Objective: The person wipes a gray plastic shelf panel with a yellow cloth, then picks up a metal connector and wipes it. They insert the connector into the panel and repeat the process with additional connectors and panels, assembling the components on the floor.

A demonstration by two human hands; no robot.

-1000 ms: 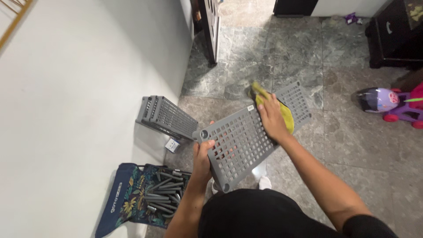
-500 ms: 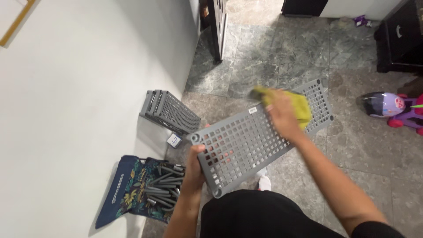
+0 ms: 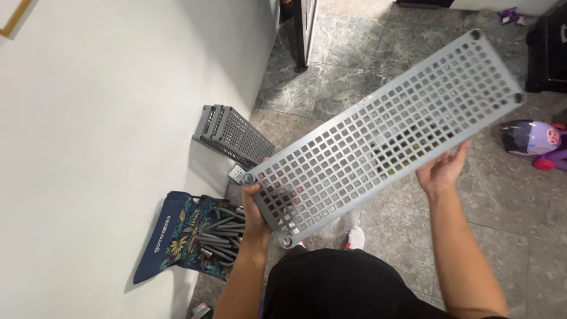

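Observation:
I hold a long grey plastic shelf panel [image 3: 378, 142] full of square holes. It lies nearly flat in front of me and runs from lower left to upper right. My left hand [image 3: 255, 208] grips its near short end by a corner. My right hand [image 3: 443, 171] holds the near long edge, with its fingers going under the panel. Something yellow-green and dark [image 3: 401, 155] shows through the holes near my right hand; I cannot tell what it is.
More grey perforated panels [image 3: 233, 136] lean against the white wall [image 3: 118, 118] at left. On the stone tile floor, a patterned bag [image 3: 177, 236] holds several grey tubes [image 3: 218, 239]. A purple and pink toy [image 3: 534, 142] and black furniture [image 3: 549, 53] are at right.
The panel has swung up closer to me and lies flatter. My right hand, which pressed a yellow cloth on the panel's top, now holds the near long edge.

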